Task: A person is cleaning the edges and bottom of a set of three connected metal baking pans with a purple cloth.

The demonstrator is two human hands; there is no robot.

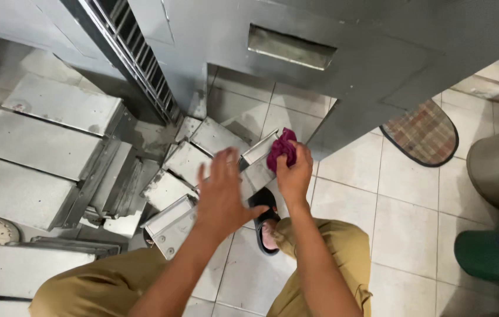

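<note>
Now right hand fingers grip one magenta rag; left hand fingers spread over five metal trays.

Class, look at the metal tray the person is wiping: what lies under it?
Under the metal tray, more metal trays lean on the tiled floor. The left hand and a sandalled foot hide the tray's lower part.

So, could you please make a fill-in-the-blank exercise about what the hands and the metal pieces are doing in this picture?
1. The right hand grips a crumpled ____ cloth.
2. The left hand is spread open, its fingers ____ around nothing.
3. The cloth presses on a metal panel that leans in a row of similar ____ panels.
4. A sandal stands on the ____ floor.

Missing words: magenta; closed; metal; tiled
</note>
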